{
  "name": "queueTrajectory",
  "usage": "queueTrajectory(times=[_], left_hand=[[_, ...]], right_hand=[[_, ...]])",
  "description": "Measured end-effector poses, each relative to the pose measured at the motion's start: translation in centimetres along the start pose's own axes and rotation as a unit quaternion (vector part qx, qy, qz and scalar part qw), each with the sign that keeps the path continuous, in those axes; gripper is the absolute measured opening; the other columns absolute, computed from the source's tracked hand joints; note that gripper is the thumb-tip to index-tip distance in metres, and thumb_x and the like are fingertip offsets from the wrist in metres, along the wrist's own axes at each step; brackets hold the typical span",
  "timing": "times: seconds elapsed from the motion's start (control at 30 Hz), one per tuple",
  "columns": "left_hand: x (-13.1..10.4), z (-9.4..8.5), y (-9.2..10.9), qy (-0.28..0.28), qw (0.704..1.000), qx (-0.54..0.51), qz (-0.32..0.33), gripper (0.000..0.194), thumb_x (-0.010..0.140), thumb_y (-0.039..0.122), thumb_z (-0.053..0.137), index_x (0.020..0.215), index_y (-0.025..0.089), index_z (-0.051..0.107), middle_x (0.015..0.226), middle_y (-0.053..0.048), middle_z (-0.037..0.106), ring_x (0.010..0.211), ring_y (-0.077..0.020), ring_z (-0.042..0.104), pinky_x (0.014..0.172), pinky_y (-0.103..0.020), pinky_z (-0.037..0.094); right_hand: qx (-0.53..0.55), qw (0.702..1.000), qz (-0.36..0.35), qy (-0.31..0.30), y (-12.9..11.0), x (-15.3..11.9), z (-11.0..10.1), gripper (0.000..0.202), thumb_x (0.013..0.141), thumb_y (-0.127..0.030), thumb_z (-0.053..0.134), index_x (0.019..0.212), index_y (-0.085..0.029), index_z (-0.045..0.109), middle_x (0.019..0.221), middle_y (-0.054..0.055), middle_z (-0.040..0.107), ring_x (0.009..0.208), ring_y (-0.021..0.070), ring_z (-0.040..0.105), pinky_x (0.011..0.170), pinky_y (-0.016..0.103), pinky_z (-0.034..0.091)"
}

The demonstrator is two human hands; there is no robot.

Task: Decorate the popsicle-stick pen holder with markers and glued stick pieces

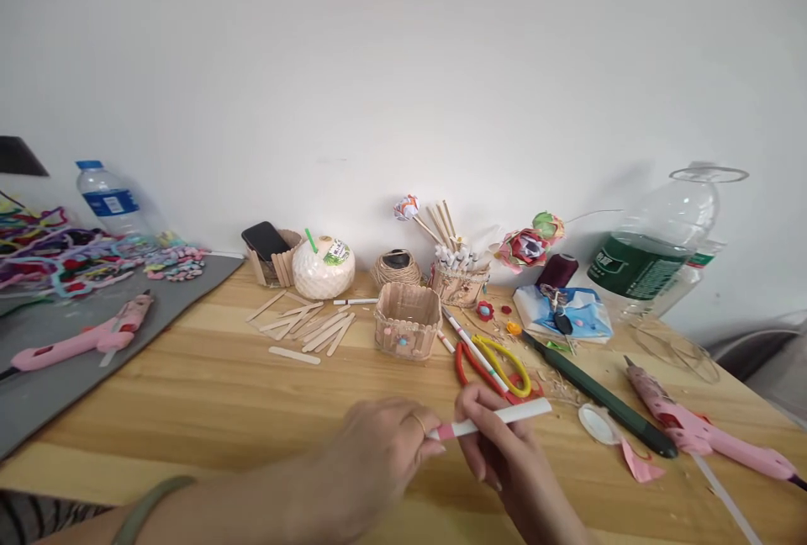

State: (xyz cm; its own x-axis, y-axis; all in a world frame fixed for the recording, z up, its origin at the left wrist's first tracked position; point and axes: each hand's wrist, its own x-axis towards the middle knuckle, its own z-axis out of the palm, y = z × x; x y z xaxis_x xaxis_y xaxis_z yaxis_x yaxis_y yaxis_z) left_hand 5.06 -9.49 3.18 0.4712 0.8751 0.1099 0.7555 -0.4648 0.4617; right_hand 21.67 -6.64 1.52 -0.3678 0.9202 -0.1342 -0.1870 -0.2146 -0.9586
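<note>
My right hand (504,452) grips a white marker (520,412) with a pink band, its blunt end sticking out to the right. At the marker's other end, my left hand (394,440) is closed with the fingertips pinching the tip by the pink band. A ring is on a left finger and a bangle on the left wrist. Just beyond the hands stands a small square basket (409,335) with a blue-centred decoration on its front. Scissors with red and yellow handles (504,360) lie past my right hand, with another white marker (470,339) across them.
Wooden craft sticks (319,328) lie left of the basket. Behind stand a white coconut (324,269), a twine ball (396,274) and a marker holder (460,283). Pink glue guns lie right (699,427) and left (94,339); a large bottle (656,251) stands back right.
</note>
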Motion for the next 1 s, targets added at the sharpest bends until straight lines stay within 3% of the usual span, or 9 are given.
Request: queueTrajectory(times=[0.3,0.47,0.53,0.57,0.6,0.67,0.73,0.87,1.0], left_hand=[[-1.9,1.8,-0.1,0.015,1.0,0.003,0.014,0.019,0.093,0.022,0.042,0.08,0.018,0.055,0.078,-0.005,0.064,0.071,-0.0194,0.057,0.062,-0.028,0.039],[-3.9,0.0,-0.3,-0.065,0.981,-0.182,-0.016,0.033,0.093,0.04,0.036,0.068,0.021,0.046,0.068,-0.002,0.053,0.062,-0.0155,0.047,0.057,-0.026,0.035],[-4.8,-0.8,-1.3,-0.102,0.931,-0.333,-0.103,0.044,0.089,0.055,0.034,0.064,0.021,0.044,0.06,0.002,0.042,0.053,-0.0124,0.039,0.05,-0.023,0.032],[-5.2,-1.2,-1.9,-0.115,0.883,-0.429,-0.155,0.048,0.085,0.064,0.035,0.062,0.022,0.041,0.053,0.006,0.032,0.044,-0.0104,0.029,0.042,-0.022,0.028],[-5.5,-1.5,-2.5,-0.108,0.833,-0.512,-0.179,0.05,0.081,0.067,0.039,0.059,0.022,0.038,0.05,0.008,0.024,0.041,-0.0092,0.021,0.039,-0.021,0.026],[-5.8,-1.6,-3.3,-0.067,0.785,-0.585,-0.193,0.05,0.079,0.065,0.046,0.058,0.021,0.04,0.048,0.009,0.019,0.042,-0.0084,0.014,0.038,-0.019,0.025],[-5.7,-1.4,-3.5,-0.075,0.787,-0.588,-0.173,0.049,0.079,0.064,0.048,0.06,0.019,0.047,0.048,0.009,0.022,0.043,-0.0081,0.018,0.04,-0.019,0.029],[-5.7,-0.2,-3.7,-0.107,0.842,-0.505,-0.157,0.051,0.083,0.064,0.042,0.071,0.017,0.055,0.05,0.008,0.03,0.047,-0.0093,0.028,0.047,-0.019,0.035],[-6.0,0.4,-4.8,-0.094,0.873,-0.447,-0.17,0.04,0.083,0.058,0.047,0.079,0.019,0.051,0.056,0.008,0.036,0.05,-0.0089,0.031,0.047,-0.018,0.032]], right_hand=[[0.024,0.999,0.012,0.025,1.5,-1.9,1.4,0.044,0.073,-0.056,0.065,0.06,-0.017,0.05,0.036,-0.01,0.032,0.039,0.0042,0.015,0.042,0.023,0.008],[0.019,0.999,-0.018,0.045,0.5,-3.4,0.3,0.044,0.071,-0.054,0.069,0.054,-0.018,0.051,0.04,-0.008,0.033,0.037,0.0046,0.017,0.041,0.024,0.006],[0.066,0.989,-0.084,0.105,-0.5,-3.8,-1.3,0.045,0.065,-0.05,0.075,0.048,-0.019,0.046,0.041,-0.009,0.027,0.039,0.005,0.012,0.039,0.024,0.008],[0.095,0.981,-0.102,0.136,-1.0,-4.0,-2.1,0.047,0.064,-0.045,0.077,0.045,-0.02,0.042,0.041,-0.01,0.023,0.04,0.0055,0.009,0.039,0.024,0.01],[0.131,0.971,-0.12,0.159,-1.5,-4.2,-2.7,0.045,0.064,-0.043,0.077,0.046,-0.02,0.043,0.042,-0.01,0.023,0.041,0.0059,0.007,0.038,0.024,0.011],[0.168,0.969,-0.089,0.157,-1.9,-4.4,-3.2,0.039,0.069,-0.04,0.076,0.049,-0.019,0.048,0.042,-0.01,0.024,0.042,0.0058,0.006,0.038,0.022,0.015],[0.198,0.971,-0.054,0.127,-1.7,-4.3,-2.9,0.038,0.067,-0.039,0.077,0.05,-0.019,0.05,0.041,-0.01,0.025,0.041,0.005,0.006,0.037,0.021,0.014],[0.226,0.969,-0.027,0.093,-1.0,-3.8,-1.6,0.039,0.064,-0.037,0.078,0.05,-0.018,0.048,0.04,-0.011,0.022,0.04,0.0036,0.006,0.035,0.018,0.013],[0.217,0.973,-0.027,0.072,-0.8,-3.4,-1.1,0.045,0.067,-0.039,0.076,0.049,-0.018,0.04,0.041,-0.012,0.018,0.04,0.0038,0.007,0.035,0.017,0.014]])
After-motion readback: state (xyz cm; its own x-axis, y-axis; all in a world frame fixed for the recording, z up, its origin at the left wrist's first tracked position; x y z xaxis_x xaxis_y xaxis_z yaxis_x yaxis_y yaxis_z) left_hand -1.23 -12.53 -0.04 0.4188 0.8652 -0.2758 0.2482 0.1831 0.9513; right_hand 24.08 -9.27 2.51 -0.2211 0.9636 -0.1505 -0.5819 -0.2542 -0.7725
